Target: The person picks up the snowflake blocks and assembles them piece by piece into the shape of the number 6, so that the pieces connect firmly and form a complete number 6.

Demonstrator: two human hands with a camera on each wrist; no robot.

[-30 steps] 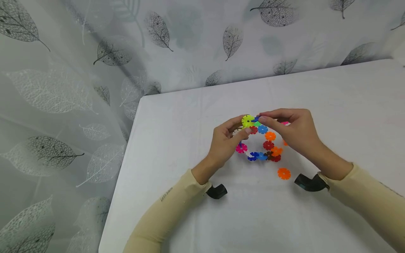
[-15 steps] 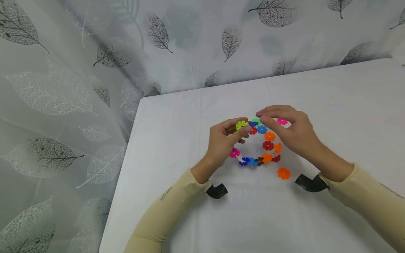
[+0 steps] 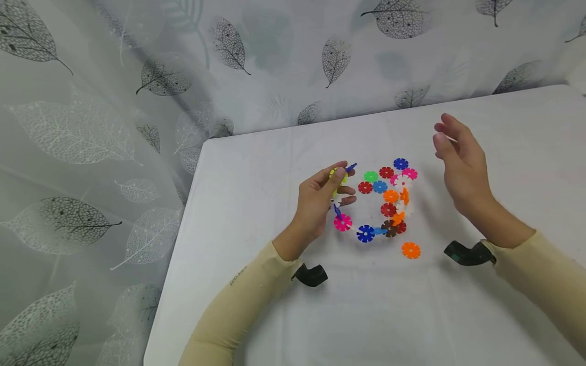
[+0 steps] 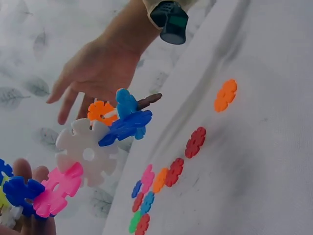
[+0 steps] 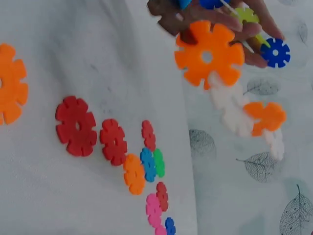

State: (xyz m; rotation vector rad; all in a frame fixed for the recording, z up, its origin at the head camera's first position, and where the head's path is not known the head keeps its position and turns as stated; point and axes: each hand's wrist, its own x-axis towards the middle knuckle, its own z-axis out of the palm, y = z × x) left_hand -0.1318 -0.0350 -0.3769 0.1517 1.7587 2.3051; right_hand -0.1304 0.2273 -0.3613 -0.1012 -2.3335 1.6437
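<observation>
A chain of interlocking plastic flower discs hangs from my left hand [image 3: 313,203], whose thumb and fingers pinch its yellow disc [image 3: 336,176]. A blue disc [image 5: 275,45] is joined at the yellow end. Further along come a pink disc [image 4: 58,188], a white disc [image 4: 73,147] and an orange disc [image 5: 220,39], among others; the far end curves rightward above the table. Off to the right, my right hand [image 3: 468,170] is raised with fingers extended, holding nothing and apart from the chain.
Several loose discs lie on the white table [image 3: 256,203], among them a green disc [image 3: 371,176] and a blue disc [image 3: 401,163]. One orange disc [image 3: 411,250] lies nearer me. Black curved pieces [image 3: 311,275] sit at both cuffs. A leaf-patterned curtain [image 3: 274,61] hangs behind.
My right hand has let go of the blue disc and moved away up and right. My left hand has shifted slightly left, still pinching the chain, whose yellow end has turned.
</observation>
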